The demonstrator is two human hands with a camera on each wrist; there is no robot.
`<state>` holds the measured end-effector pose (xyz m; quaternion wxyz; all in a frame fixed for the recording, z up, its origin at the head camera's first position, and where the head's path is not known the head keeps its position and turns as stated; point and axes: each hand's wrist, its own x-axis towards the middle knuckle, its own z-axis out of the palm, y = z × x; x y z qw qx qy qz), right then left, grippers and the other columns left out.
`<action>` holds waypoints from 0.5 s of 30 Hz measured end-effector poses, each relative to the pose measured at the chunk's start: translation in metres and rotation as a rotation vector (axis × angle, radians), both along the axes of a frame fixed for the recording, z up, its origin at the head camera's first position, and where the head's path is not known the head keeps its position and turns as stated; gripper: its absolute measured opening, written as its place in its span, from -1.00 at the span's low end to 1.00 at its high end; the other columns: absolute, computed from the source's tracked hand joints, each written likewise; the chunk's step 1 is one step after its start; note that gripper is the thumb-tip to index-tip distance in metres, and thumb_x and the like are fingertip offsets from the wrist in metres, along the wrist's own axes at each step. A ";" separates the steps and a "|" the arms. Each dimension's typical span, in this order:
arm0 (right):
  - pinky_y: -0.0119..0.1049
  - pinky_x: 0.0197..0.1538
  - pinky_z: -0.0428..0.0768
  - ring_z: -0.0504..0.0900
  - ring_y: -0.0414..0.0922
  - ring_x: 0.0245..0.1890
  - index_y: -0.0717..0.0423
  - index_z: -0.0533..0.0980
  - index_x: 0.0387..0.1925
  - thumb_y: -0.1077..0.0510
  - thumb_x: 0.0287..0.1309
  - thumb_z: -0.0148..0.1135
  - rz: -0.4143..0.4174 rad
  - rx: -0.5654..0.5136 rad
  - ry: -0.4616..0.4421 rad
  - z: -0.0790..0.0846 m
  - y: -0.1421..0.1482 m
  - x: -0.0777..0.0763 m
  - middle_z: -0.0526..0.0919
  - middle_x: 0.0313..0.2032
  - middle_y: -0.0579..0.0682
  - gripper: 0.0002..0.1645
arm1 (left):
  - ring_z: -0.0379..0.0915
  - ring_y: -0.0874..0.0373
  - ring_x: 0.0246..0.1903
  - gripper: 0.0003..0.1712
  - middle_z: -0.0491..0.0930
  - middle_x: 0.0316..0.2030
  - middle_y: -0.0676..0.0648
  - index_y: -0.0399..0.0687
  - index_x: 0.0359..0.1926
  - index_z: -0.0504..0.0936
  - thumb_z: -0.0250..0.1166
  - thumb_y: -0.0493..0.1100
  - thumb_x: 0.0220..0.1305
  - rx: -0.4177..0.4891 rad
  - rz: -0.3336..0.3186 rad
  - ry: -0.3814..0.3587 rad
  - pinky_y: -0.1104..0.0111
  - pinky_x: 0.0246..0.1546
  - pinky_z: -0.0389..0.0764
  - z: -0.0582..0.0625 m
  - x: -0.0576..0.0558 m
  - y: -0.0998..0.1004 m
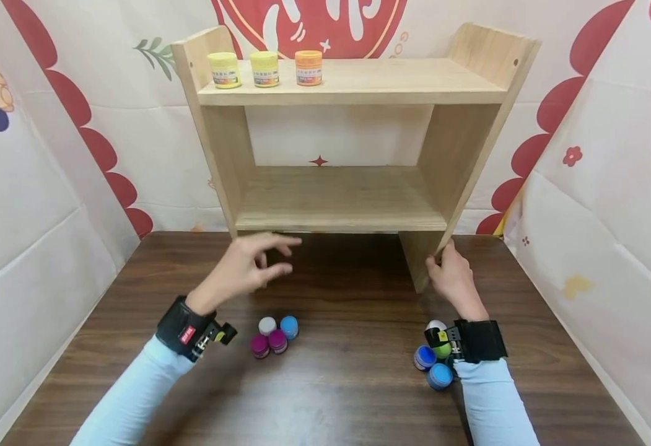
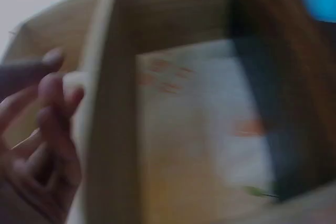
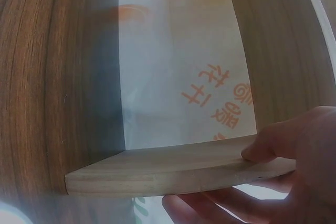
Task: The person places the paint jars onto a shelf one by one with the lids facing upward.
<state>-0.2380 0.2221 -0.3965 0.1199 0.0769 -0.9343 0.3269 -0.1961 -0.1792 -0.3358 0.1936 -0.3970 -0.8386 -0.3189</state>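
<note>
A two-tier wooden shelf (image 1: 342, 197) stands at the back of the table. My right hand (image 1: 454, 279) grips the lower front edge of its right side panel (image 3: 157, 177), thumb on the inner face and fingers beneath in the right wrist view. Near the shelf's lower left front, my left hand (image 1: 247, 263) is held in the air with thumb and index finger spread apart, the others bent, nothing between them. The left wrist view is blurred; fingers (image 2: 52, 124) appear beside the shelf board. On the top board sit two yellow-lidded jars (image 1: 224, 71) and an orange-lidded jar (image 1: 308, 68).
Small jars with white, light blue and purple lids (image 1: 277, 341) cluster on the wooden table (image 1: 336, 396) below my left hand. Blue (image 1: 424, 357), light blue (image 1: 440, 376), green and white ones stand by my right wrist, partly covered. Printed cloth (image 1: 598, 204) surrounds the table.
</note>
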 end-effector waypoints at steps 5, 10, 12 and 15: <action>0.10 -0.30 0.49 0.54 0.30 -0.16 0.47 0.14 0.20 0.18 0.37 -0.10 -0.006 0.012 0.003 0.002 -0.001 0.000 0.46 -0.05 0.47 -0.48 | 0.52 0.26 -0.42 -0.57 0.66 -0.25 0.10 0.06 0.04 0.64 0.38 -0.04 0.11 -0.316 0.080 -0.291 0.35 -0.38 0.50 -0.052 0.008 -0.027; 0.06 -0.32 0.51 0.54 0.29 -0.15 0.48 0.12 0.21 0.16 0.39 -0.10 0.006 0.002 -0.022 0.001 -0.002 0.001 0.44 -0.03 0.47 -0.46 | 0.49 0.24 -0.54 -0.67 0.64 -0.27 0.19 0.13 -0.04 0.69 0.34 0.00 0.16 -0.452 0.138 -0.515 0.31 -0.45 0.48 -0.076 0.015 -0.044; 0.03 -0.33 0.52 0.54 0.29 -0.14 0.48 0.12 0.21 0.15 0.39 -0.10 0.002 -0.002 -0.026 0.000 -0.002 0.001 0.43 -0.01 0.47 -0.46 | 0.45 0.26 -0.70 -0.73 0.62 -0.33 0.23 0.16 -0.07 0.70 0.33 -0.01 0.18 -0.443 0.151 -0.557 0.34 -0.55 0.47 -0.079 0.014 -0.045; 0.01 -0.36 0.53 0.54 0.29 -0.14 0.47 0.12 0.22 0.15 0.39 -0.11 -0.005 -0.003 -0.027 -0.001 -0.002 0.000 0.42 0.02 0.46 -0.46 | 0.41 0.27 -0.81 -0.80 0.60 -0.40 0.22 0.18 -0.13 0.71 0.30 -0.05 0.22 -0.419 0.180 -0.558 0.36 -0.65 0.46 -0.082 0.010 -0.045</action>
